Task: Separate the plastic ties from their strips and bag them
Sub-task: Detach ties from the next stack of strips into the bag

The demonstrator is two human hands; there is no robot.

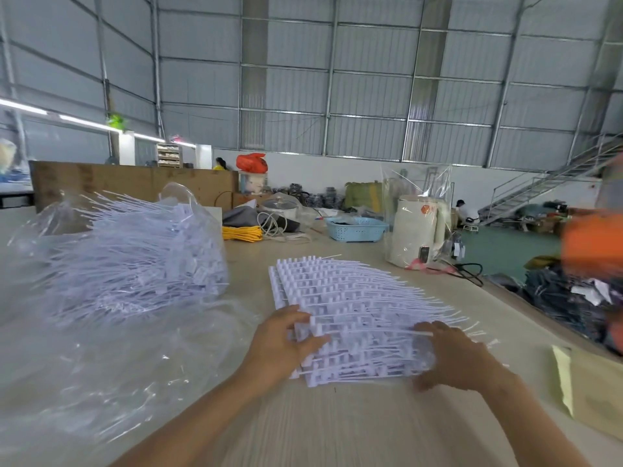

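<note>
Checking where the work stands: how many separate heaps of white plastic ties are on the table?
2. One heap of ties sits in the clear bag on the left; one stack of strips lies under both hands, left hand and right hand. More may be hidden.

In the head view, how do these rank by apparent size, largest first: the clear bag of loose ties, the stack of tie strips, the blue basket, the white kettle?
1. clear bag of loose ties
2. stack of tie strips
3. white kettle and blue basket: alike in apparent size, and both stand farther away, so unranked.
</note>
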